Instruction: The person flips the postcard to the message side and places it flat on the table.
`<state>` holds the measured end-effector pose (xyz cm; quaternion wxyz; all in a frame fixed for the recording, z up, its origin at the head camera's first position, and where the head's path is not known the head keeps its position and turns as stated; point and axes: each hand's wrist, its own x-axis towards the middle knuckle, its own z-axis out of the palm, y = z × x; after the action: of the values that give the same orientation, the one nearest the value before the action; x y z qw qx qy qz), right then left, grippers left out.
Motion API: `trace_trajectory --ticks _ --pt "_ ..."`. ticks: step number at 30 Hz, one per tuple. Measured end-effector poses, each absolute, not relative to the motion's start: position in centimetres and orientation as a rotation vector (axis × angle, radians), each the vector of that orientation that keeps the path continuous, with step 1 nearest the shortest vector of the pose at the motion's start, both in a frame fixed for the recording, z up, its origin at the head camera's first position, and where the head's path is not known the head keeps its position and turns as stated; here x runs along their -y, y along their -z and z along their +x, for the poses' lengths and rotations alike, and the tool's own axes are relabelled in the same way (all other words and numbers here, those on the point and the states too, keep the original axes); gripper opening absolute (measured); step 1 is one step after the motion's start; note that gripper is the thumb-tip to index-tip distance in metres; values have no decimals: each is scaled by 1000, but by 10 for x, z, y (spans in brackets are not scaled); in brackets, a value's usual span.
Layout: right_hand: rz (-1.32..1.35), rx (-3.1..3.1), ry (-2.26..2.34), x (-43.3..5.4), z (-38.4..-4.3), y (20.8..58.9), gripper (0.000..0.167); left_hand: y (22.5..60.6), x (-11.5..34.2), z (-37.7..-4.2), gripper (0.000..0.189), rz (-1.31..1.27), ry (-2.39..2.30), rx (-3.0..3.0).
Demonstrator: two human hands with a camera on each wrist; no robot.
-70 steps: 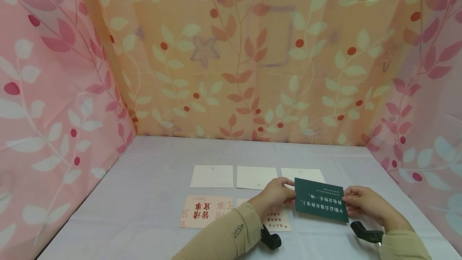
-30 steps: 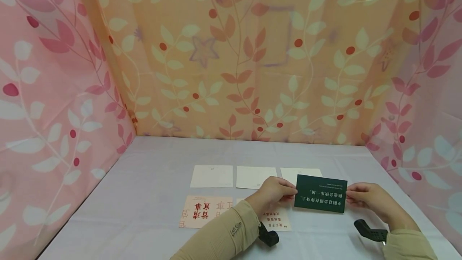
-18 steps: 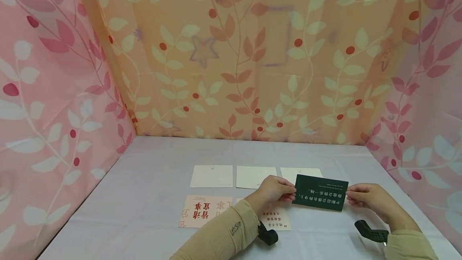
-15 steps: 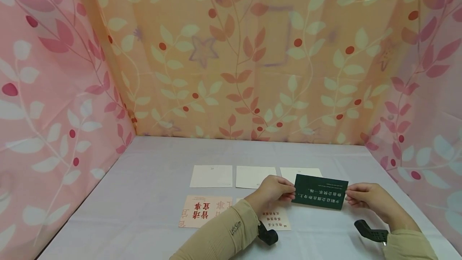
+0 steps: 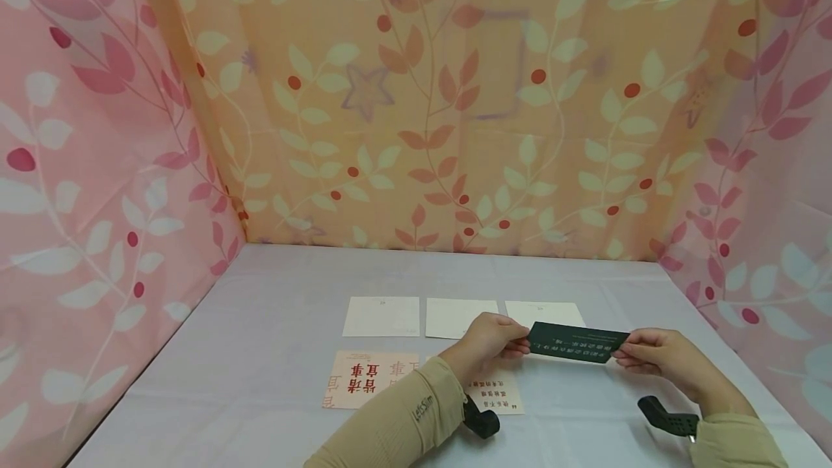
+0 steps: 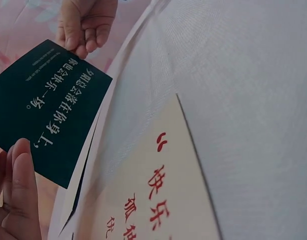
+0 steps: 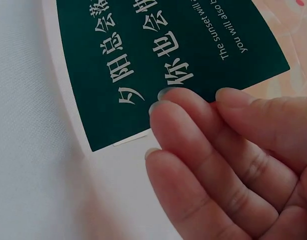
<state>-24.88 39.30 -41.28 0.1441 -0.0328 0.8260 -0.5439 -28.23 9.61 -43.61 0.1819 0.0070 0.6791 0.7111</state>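
White-clothed table point(image 5: 227, 352), green card point(image 5: 578, 342) tilted above its right side, left hand point(image 5: 486, 341) and right hand point(image 5: 672, 363) pinching opposite ends; uneven pressure could bow it or let one slip.

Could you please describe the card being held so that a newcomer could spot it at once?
On the white-covered table, look toward the right side. There, the left hand and right hand pinch opposite ends of the dark green card. Its dark colour and white lettering set it apart from the pale cards lying flat.
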Motion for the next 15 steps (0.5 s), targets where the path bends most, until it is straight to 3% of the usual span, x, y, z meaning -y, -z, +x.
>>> trace_trajectory --ticks 15 --pt "-194 -2368 1549 -396 -248 410 37 438 -94 -281 6 53 -2005 -1915"
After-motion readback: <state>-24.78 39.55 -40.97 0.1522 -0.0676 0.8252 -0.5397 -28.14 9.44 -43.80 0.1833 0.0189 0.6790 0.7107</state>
